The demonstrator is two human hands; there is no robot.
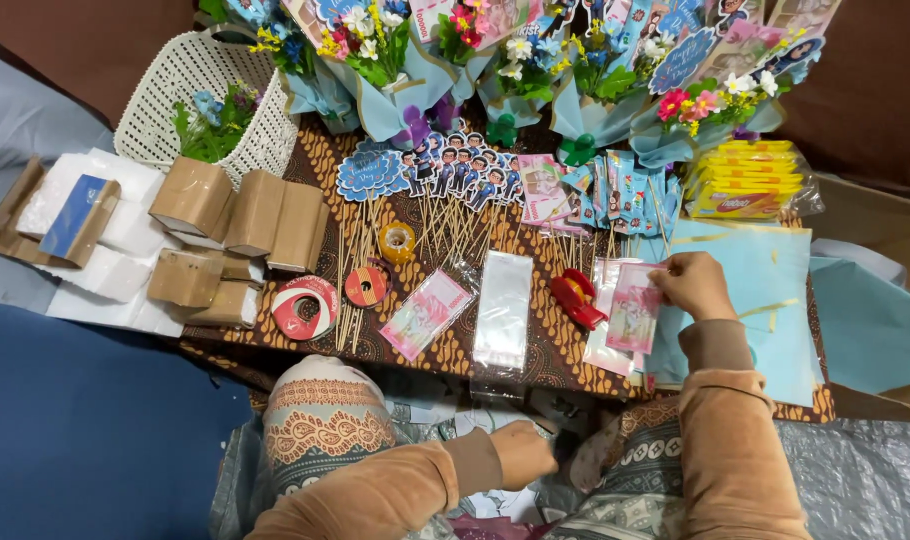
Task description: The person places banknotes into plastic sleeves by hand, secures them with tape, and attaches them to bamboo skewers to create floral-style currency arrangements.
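My right hand (691, 284) pinches the top of a pink card in a clear sleeve (633, 308), which lies on a stack of the same near the right of the patterned cloth (550, 345). My left hand (522, 455) is down in my lap with its fingers curled, among clear plastic bags; what it holds is hidden. A red tape dispenser (577, 298) lies just left of the pink card. An empty clear sleeve (503, 308) and another pink card in a sleeve (426, 313) lie further left.
Cartoon picks on skewers (453, 170) fan across the middle. Tape rolls (305, 307) sit at left, next to brown boxes (237, 212) and white foam. A white basket (210, 95), paper-wrapped bouquets (595, 95), yellow packets (750, 180) and light blue paper (755, 290) ring the cloth.
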